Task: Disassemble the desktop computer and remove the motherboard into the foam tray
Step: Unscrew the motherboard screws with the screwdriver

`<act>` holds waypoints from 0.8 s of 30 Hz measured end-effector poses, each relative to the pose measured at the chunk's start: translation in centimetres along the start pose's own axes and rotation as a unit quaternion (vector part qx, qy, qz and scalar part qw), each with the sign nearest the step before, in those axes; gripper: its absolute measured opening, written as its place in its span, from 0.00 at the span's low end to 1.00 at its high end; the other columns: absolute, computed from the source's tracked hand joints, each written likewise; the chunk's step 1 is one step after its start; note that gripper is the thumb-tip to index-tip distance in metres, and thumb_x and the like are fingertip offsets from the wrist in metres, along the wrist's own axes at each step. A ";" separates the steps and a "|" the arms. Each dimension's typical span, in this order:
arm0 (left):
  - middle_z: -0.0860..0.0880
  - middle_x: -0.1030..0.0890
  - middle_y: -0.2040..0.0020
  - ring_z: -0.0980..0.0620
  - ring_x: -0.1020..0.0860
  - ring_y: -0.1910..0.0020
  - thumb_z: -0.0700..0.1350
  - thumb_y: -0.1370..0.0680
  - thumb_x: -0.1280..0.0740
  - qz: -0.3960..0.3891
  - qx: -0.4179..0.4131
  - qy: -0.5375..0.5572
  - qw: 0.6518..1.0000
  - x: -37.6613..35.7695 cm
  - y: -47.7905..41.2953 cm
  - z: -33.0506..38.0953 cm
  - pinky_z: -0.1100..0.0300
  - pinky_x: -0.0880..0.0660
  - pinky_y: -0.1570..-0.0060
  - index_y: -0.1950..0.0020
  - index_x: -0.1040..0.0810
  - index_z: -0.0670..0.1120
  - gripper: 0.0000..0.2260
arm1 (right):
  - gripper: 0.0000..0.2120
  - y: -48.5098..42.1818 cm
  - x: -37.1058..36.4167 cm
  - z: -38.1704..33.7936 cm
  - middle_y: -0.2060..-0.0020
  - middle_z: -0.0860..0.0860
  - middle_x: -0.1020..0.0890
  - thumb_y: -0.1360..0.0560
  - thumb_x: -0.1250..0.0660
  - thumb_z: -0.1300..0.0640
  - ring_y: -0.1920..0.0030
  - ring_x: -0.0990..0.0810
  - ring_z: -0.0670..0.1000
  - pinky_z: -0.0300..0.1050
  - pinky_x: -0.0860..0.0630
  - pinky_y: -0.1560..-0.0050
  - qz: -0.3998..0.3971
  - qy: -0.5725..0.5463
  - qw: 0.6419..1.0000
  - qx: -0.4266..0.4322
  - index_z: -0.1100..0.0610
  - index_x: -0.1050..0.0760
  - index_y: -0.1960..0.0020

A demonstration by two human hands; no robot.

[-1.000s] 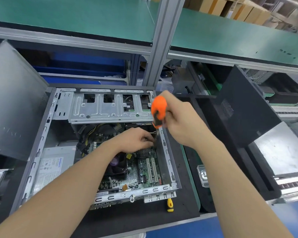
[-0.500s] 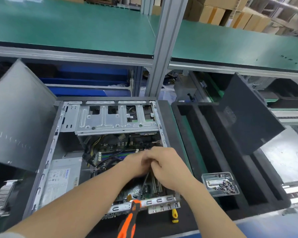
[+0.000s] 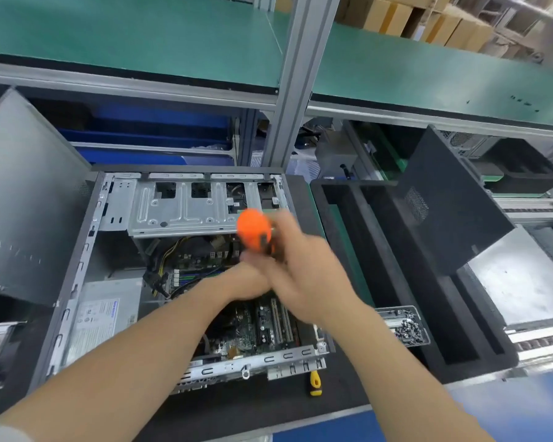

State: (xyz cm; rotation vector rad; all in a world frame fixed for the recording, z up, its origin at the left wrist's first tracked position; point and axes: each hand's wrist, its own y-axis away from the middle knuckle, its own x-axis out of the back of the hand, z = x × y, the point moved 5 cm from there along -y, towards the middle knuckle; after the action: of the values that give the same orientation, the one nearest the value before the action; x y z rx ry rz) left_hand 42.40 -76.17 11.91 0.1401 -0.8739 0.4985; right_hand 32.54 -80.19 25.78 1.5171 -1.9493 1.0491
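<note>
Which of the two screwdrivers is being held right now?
The orange-handled screwdriver, gripped by the right hand; the yellow-handled screwdriver lies untouched on the black mat.

Right hand [image 3: 304,275]: grips the orange-handled screwdriver [image 3: 253,230] over the open computer case [image 3: 186,215].
Left hand [image 3: 248,282]: just beneath, blurred; possibly touching the tool's shaft.
Motherboard [image 3: 262,330]: inside the case.
Foam tray [image 3: 383,250]: just right of the case.

- Your right hand [image 3: 304,275] curls round the orange-handled screwdriver [image 3: 253,229], forearm reaching in from the lower right.
- Your left hand [image 3: 251,280] meets it from the lower left, blurred, with its fingers hidden behind the right.
</note>
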 end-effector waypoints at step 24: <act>0.49 0.21 0.31 0.46 0.23 0.36 0.41 0.16 0.38 -0.151 0.075 -0.036 0.985 -2.2 -2.6 -3.3 0.65 0.34 0.47 0.32 0.20 0.52 0.16 | 0.07 -5.6 1.9 4.1 0.66 0.54 0.19 0.16 0.37 0.54 0.67 0.18 0.51 0.48 0.19 0.63 0.109 -0.082 0.989 -0.056 0.52 0.34 0.42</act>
State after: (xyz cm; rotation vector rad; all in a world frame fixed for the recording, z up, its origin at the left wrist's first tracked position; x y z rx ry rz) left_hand 44.81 -78.21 8.30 0.4237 -0.8664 0.2745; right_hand 37.73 -85.17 26.30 1.3912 -2.2894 0.9070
